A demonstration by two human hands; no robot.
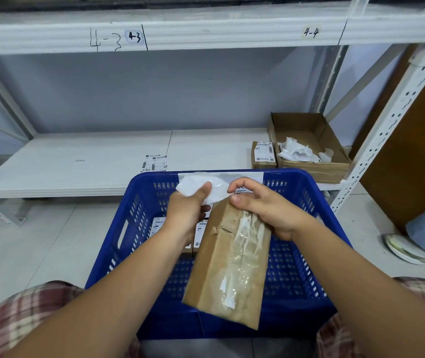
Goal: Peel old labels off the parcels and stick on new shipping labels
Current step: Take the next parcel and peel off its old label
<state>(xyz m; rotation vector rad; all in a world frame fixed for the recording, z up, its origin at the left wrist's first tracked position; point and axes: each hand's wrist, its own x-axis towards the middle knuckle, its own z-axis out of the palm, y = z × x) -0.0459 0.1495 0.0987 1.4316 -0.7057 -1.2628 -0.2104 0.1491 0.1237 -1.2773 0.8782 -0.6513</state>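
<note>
Holding the brown parcel (228,264) tilted in the air above the blue basket (291,280), clear of its floor, with the right grip (265,210) clasped round the upper end and the thumb on the near face. Pinching the crumpled old label (198,186) in the left grip (188,210), just beside that upper end; not possible to tell whether any corner is attached to the parcel.

Leaving white scraps (228,295) and a wrinkled clear film (245,241) down the parcel's face. Probably risking a new label laid over ridges, bubbling and lifting at its edges. Also showing a small tear (221,228) in the brown paper near the upper end; likely widening it by pulling harder at the residue.

Supporting the parcel at one end only, lower end hanging free. Risking a slip from the right grip and a drop onto the labelled parcels (158,226) lying in the basket.

Exposing adhesive on the old label: risking its sticking to fingers or to the basket's rim on the way to the cardboard box (317,166) of discarded labels (296,152) at the right end of the shelf (77,161).

Keeping the new labels (155,162) at the shelf's front edge, just behind the basket, and one finished parcel (264,155) touching the box. Risking creasing or scattering the new labels when reaching across.
</note>
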